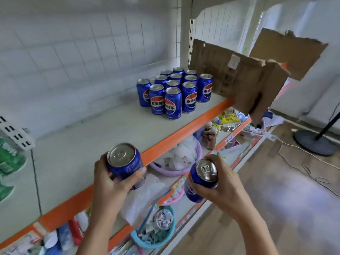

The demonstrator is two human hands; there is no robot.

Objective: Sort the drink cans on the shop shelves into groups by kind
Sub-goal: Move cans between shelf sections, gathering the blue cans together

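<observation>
Head view; I see the left hand (110, 179) with fingers and thumb curled round a blue can (127, 166), held upright just off the near edge of the upper shelf (103, 137); the right hand (219, 183) wraps a second blue can (200, 181), tilted, out in front of the lower shelves, right of the first. Far right on the upper shelf a cluster of blue cans (174, 91) of the same label stands packed together, touching a torn cardboard box (239, 81) on its right; green packaging (9, 162) shows at the far left, too blurred to identify. Judgement: grouping well advanced for the blue kind; the two held cans are left to join the cluster; I cannot tell whether other kinds remain elsewhere.
</observation>
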